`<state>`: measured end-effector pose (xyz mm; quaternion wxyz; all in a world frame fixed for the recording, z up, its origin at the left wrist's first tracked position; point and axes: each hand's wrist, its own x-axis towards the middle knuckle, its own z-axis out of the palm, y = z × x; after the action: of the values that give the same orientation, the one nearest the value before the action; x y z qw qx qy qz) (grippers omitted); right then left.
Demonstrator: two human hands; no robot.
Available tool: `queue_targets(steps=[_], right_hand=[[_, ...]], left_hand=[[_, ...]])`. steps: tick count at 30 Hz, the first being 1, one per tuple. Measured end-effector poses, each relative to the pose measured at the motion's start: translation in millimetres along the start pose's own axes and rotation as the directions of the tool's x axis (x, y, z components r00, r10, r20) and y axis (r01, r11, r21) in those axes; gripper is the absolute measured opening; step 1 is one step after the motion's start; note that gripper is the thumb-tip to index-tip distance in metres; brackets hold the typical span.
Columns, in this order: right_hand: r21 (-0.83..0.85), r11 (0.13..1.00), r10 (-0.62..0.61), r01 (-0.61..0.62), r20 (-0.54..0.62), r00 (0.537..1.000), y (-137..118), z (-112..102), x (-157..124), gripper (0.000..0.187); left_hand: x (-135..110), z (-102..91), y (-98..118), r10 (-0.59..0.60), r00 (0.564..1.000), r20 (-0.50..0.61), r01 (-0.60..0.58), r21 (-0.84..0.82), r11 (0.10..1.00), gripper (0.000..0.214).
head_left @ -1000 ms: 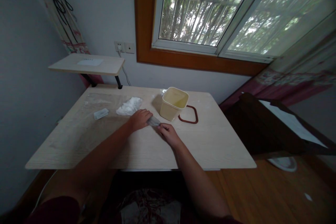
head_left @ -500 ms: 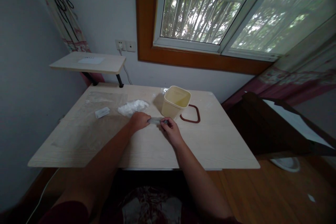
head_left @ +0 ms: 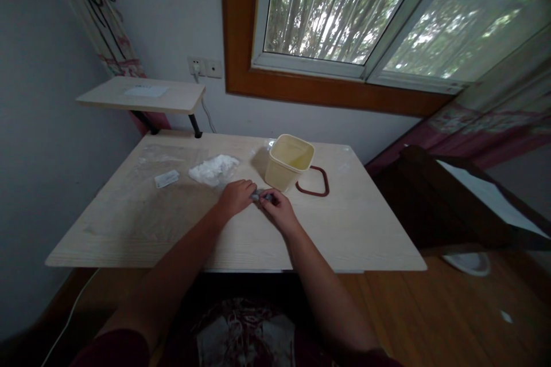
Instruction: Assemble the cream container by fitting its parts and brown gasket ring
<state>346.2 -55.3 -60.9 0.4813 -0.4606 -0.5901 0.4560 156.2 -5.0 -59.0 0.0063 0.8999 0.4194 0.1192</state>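
Between my hands is a small, bunched grey plastic strip [head_left: 255, 196], mostly hidden by my fingers. My left hand [head_left: 237, 197] is closed on its left end, and my right hand [head_left: 278, 204] pinches the other end. Both hands are close together, low over the desk. Just behind my right hand stands a cream plastic bin [head_left: 287, 161], upright with its mouth up. A reddish-brown rim ring [head_left: 326, 183] lies flat to the right of the bin, partly behind it. A crumpled white plastic bundle [head_left: 214, 170] lies beyond my left hand.
The pale wooden desk [head_left: 344, 229] carries a clear plastic sheet [head_left: 129, 212] on its left, with a small white packet [head_left: 167, 179] on it. A raised shelf [head_left: 146, 97] stands at the back left. Dark furniture [head_left: 413, 200] is at the right.
My hands have come closer together, the left moving right. The grey strip, earlier stretched between them, now shows shorter and bunched. The view has shifted slightly.
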Motion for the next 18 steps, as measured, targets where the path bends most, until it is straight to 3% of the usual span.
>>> queue_targets(steps=[6,18], right_hand=[[0.099,0.995,-0.025,0.022,0.029,0.999,-6.0,1.7,-1.1,0.025],[0.242,0.967,0.088,-0.077,-0.036,0.995,9.3,-2.4,8.2,0.029]], left_hand=[[2.5,4.1,-1.7,-0.064,0.995,0.071,0.063,0.008,0.998,0.011],[5.3,6.5,-0.9,-0.096,0.990,0.104,0.097,0.002,0.995,0.030]])
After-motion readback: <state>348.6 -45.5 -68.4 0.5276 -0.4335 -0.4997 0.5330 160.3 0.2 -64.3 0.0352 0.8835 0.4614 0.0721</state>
